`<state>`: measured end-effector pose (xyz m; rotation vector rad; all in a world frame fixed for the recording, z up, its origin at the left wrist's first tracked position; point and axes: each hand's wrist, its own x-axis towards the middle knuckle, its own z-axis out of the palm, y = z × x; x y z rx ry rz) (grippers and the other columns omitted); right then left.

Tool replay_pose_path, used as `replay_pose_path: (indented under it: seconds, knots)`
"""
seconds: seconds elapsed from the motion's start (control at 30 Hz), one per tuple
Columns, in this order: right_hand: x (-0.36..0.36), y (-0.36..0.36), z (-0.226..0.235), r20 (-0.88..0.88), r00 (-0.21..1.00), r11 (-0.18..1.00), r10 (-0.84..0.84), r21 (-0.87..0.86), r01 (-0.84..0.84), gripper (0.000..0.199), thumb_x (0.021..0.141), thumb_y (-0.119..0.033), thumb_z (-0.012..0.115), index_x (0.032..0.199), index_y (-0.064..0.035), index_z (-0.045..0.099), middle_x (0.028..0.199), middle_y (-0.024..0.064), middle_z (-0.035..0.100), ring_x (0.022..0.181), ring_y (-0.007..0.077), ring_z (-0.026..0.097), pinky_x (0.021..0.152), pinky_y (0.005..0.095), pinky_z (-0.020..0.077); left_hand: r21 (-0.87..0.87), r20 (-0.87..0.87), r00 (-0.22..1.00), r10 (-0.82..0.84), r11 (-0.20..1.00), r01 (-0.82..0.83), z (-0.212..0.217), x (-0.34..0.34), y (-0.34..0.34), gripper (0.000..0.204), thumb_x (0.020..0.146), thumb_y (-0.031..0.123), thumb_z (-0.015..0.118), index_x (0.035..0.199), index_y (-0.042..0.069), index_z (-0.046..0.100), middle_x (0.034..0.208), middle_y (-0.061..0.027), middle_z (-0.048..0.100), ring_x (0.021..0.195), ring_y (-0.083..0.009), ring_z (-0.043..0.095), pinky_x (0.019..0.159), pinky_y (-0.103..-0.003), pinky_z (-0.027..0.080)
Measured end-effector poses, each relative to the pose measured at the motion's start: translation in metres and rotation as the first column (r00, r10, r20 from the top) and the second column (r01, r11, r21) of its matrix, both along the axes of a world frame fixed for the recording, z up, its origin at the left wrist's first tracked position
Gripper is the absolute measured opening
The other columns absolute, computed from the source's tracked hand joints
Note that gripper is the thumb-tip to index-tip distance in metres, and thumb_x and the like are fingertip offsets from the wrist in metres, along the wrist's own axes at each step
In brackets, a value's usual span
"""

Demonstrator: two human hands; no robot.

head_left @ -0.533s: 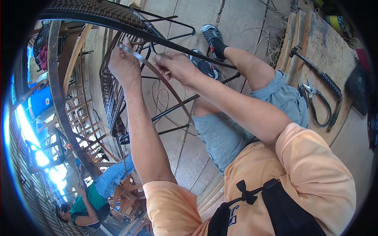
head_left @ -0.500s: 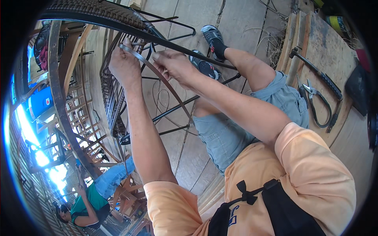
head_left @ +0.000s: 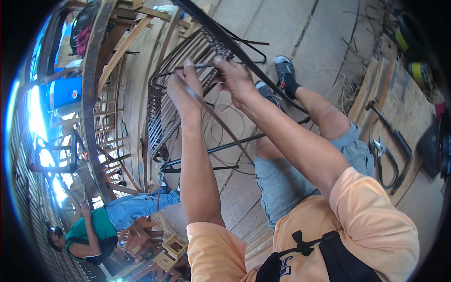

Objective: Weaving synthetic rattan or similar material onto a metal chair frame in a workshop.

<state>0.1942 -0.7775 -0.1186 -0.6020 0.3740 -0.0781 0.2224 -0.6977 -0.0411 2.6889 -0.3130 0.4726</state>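
Note:
My left hand (head_left: 185, 94) is closed on a flat brown weaving strip (head_left: 230, 135), whose tail hangs down to the right between my forearms. Close by on the right, my right hand (head_left: 237, 81) pinches at the strands beside the dark bar; its fingertips partly hide what they grip. Both hands are over a black metal furniture frame (head_left: 213, 29). Behind and below the left hand spreads the frame's panel of brown woven strands (head_left: 162, 105). Thin black legs (head_left: 235, 142) of the frame reach across the floor under my forearms.
At right, a hammer (head_left: 392, 129) and hand shears (head_left: 381, 149) lie on a wooden board (head_left: 399, 84). Loose strands (head_left: 350, 87) litter the planks. Wooden frames (head_left: 89, 94) and a blue cooler (head_left: 65, 93) stand at left. Another person in a green top (head_left: 94, 228) works lower left.
The view has shifted, so frame, hands and tools sit farther right and lower. The frame's thickly woven upper part has left the view. Both hands stay close together at the strip.

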Motion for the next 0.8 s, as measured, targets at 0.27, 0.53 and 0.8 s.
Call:
replay_pose_path:
  seconds: [0.27,0.53,0.8]
  knots:
    - [0.005,-0.001,-0.007,0.023,0.999,0.998,0.035,0.042,-0.036,0.021,0.086,-0.026,0.055,0.091,-0.0053,0.057,0.079,0.0004,0.06,0.066,0.0086,0.053,0.059,0.0231,0.0416,-0.082,0.045,0.999,0.016,0.997,-0.012,0.013,-0.017,0.04,0.019,0.083,0.015,0.056,0.083,-0.003,0.061,0.068,-0.0179,0.059,0.059,-0.0281,0.057,0.058,-0.037,0.044]
    - [0.001,0.002,-0.005,0.021,0.999,0.994,0.035,0.101,-0.037,0.02,0.087,-0.025,0.055,0.093,-0.0051,0.057,0.084,0.0026,0.061,0.071,0.0106,0.054,0.063,0.0252,0.043,0.187,0.022,0.998,-0.059,0.981,0.054,0.015,-0.016,0.049,0.025,0.084,0.026,0.055,0.085,0.002,0.064,0.077,-0.0188,0.061,0.071,-0.0354,0.06,0.066,-0.04,0.046]
    - [0.0,0.009,-0.001,0.022,0.998,0.977,-0.051,0.206,0.046,0.017,0.087,-0.025,0.056,0.093,-0.0092,0.057,0.081,-0.0016,0.062,0.069,0.0062,0.055,0.061,0.0202,0.0428,0.426,-0.363,0.932,-0.014,0.887,0.179,0.028,-0.004,0.035,0.032,0.084,0.033,0.051,0.09,0.006,0.066,0.08,-0.0203,0.063,0.08,-0.0369,0.06,0.07,-0.044,0.046]
